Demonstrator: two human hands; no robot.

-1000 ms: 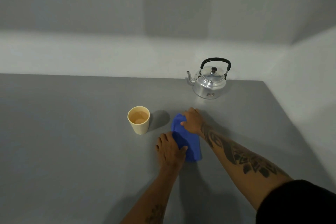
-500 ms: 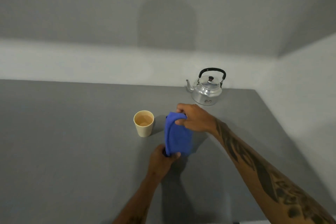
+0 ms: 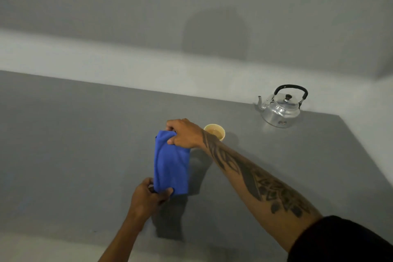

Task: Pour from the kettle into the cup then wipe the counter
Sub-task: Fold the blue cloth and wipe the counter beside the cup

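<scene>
At frame centre, the blue cloth (image 3: 171, 164) stretches between the right hand (image 3: 184, 134) pinching its top and the left hand (image 3: 148, 197) gripping its bottom.

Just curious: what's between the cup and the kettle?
Nothing: the head view shows only bare grey counter between the cup and the kettle.

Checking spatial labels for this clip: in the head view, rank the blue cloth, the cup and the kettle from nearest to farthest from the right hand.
1. Blue cloth: its top end is gripped in the right hand.
2. Cup: just beyond the right wrist, partly hidden by it.
3. Kettle: far right corner of the counter.
</scene>
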